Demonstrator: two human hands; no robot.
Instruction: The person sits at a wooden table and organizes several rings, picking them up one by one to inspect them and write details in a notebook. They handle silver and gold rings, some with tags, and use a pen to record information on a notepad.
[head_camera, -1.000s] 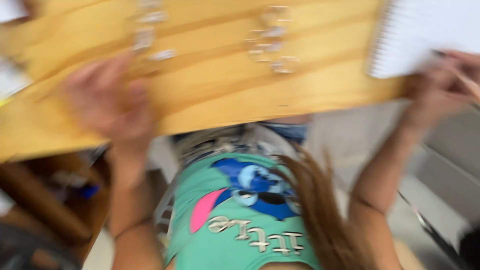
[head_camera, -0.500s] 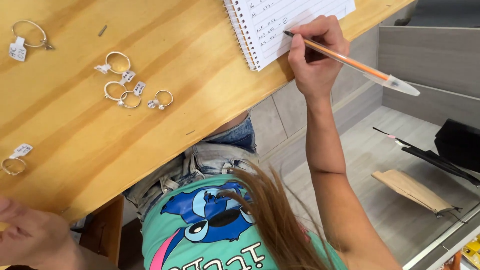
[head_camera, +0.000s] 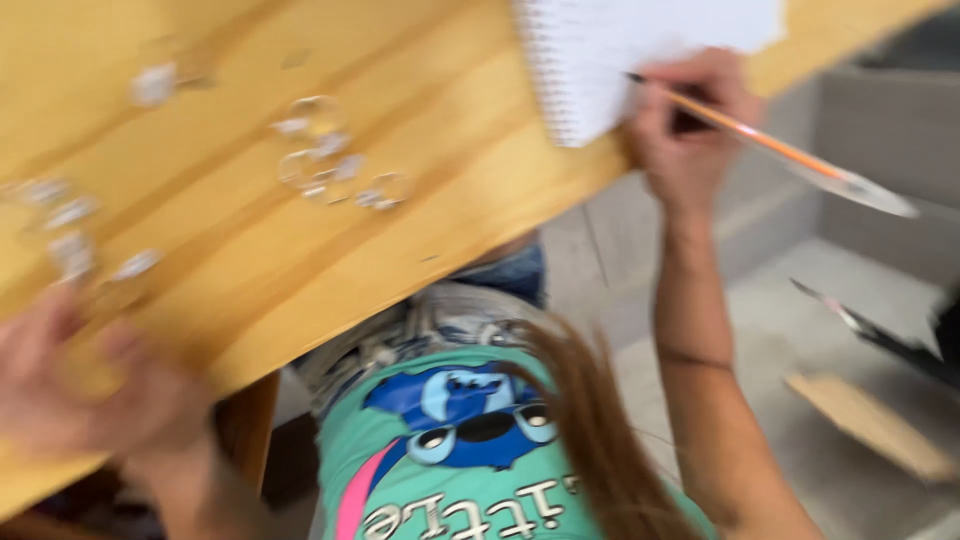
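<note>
Fingers (head_camera: 690, 110) grip pencil (head_camera: 770, 150) at notebook (head_camera: 640, 50) edge.

A wooden table (head_camera: 420, 170) is slanting across my view; grey floor (head_camera: 800, 400) and grey wall (head_camera: 880, 150) are showing right, a board (head_camera: 870, 425) lying there.

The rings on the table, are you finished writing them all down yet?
Not yet. Several tagged rings lie spread on the wooden table. The right hand holds a pencil on the notebook; the left hand rests near more rings. The picture is too blurry to count entries.
</note>
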